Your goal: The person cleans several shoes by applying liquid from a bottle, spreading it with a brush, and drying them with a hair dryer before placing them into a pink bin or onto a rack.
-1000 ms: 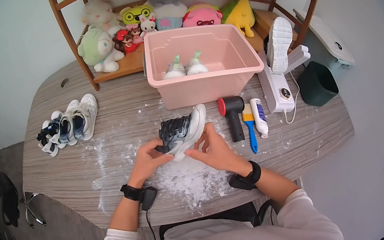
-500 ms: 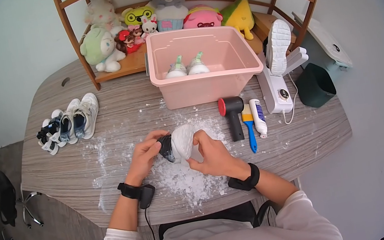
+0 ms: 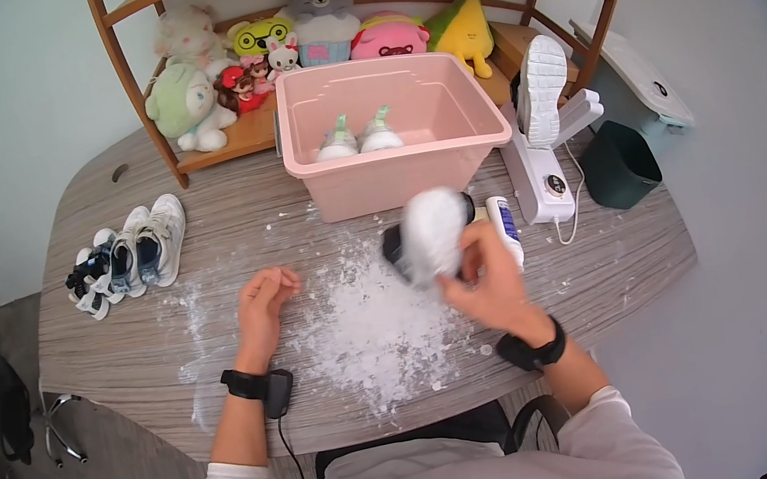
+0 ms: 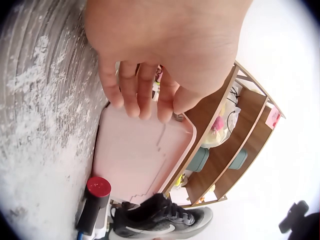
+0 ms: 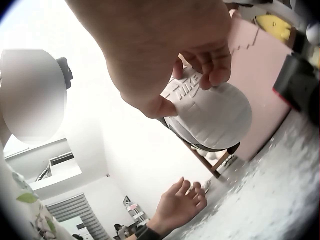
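A black and grey shoe with a white sole point(image 3: 436, 231) is held up over the table by my right hand point(image 3: 492, 282), blurred in the head view. In the right wrist view the thumb and fingers of that hand point(image 5: 175, 65) pinch the sole point(image 5: 215, 115), which bears raised NIKE lettering. The shoe point(image 4: 160, 220) shows side-on in the left wrist view. My left hand point(image 3: 264, 310) holds nothing, its fingers loosely bent above the table, left of the white powder point(image 3: 369, 333); its fingers hang relaxed in the left wrist view.
A pink bin point(image 3: 404, 180) with two shoes inside stands at the back. To its right are a white device point(image 3: 541, 183) with a shoe on it and a dark green bin point(image 3: 620, 164). A white tube point(image 3: 504, 224) lies nearby; several shoes point(image 3: 161, 241) stand at left.
My left hand has let go of the shoe and moved left. My right hand has carried the shoe to the right, in front of the black handheld tool.
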The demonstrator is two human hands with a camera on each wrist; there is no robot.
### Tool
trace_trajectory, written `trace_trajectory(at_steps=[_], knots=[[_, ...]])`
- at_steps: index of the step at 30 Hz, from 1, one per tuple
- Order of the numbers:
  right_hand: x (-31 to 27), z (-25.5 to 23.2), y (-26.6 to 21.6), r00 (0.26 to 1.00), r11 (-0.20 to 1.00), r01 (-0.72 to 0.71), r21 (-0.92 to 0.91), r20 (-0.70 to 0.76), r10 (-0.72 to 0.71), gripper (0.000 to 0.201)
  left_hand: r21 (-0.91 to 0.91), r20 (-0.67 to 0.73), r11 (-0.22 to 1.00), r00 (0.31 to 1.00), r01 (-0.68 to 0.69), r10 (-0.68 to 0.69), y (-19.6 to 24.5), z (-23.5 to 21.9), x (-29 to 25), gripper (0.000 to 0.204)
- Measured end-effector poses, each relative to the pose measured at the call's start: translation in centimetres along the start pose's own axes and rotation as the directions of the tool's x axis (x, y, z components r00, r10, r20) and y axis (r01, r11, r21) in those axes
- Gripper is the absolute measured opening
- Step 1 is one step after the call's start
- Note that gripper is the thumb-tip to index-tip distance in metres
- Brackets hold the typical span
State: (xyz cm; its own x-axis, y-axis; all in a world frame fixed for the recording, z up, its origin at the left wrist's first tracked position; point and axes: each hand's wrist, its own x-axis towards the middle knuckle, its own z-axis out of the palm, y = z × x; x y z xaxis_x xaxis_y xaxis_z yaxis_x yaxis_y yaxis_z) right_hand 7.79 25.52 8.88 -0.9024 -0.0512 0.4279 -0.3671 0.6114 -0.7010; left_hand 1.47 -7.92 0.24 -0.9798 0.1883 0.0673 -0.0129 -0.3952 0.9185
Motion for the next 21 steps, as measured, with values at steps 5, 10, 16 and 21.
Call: trace_trajectory(at_steps=[5, 10, 16, 21], knots=[[2.1, -9.2, 2.6, 0.899, 0.998, 0.034, 0.052, -0.438, -0.008, 0.041, 0.037, -0.070, 0.998, 0.996, 0.057, -0.055, -0.6, 0.4, 0.1, 0.025], [4.5, -18.4, 6.6, 0.715, 0.999, -0.018, 0.030, -0.699, 0.034, 0.035, 0.064, -0.081, 0.997, 0.996, 0.050, -0.044, -0.8, 0.2, 0.3, 0.026], [8.5, -23.7, 11.3, 0.624, 0.972, -0.164, -0.166, -0.781, -0.028, 0.048, 0.083, -0.082, 0.995, 0.996, 0.047, -0.041, -0.7, 0.3, 0.3, 0.025], [11.8, -25.0, 13.4, 0.671, 0.896, -0.308, -0.319, -0.741, -0.033, 0.054, 0.079, -0.090, 0.996, 0.995, 0.051, -0.044, -0.5, 0.3, 0.3, 0.022]])
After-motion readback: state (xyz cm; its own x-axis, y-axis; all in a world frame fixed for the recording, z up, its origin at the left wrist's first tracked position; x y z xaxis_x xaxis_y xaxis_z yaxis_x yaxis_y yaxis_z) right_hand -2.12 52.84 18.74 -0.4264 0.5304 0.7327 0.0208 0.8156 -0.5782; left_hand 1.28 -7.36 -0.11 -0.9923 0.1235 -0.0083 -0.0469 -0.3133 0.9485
